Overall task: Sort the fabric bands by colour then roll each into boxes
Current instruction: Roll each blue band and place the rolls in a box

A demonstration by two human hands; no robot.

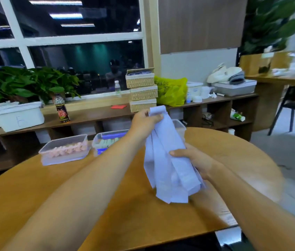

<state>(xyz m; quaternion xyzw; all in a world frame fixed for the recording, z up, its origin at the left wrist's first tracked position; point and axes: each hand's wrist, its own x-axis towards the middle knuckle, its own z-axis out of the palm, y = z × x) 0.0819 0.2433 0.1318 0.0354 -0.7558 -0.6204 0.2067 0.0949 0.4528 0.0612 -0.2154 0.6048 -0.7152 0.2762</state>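
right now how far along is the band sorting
Looks done: one clear box holds pink rolls; the box beside it holds blue and pale ones. In hand: the left hand pinches the top of a bundle of pale lilac bands, the right hand grips its middle. Left: these bands hang unrolled; a third box behind them is mostly hidden.

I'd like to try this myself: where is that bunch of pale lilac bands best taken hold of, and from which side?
Probably at the gathered top ends, coming from the left, where the left hand pinches them: there the pale lilac bands lie stacked together, while lower down they hang limp and fan apart. The right hand steadies the middle from the right.
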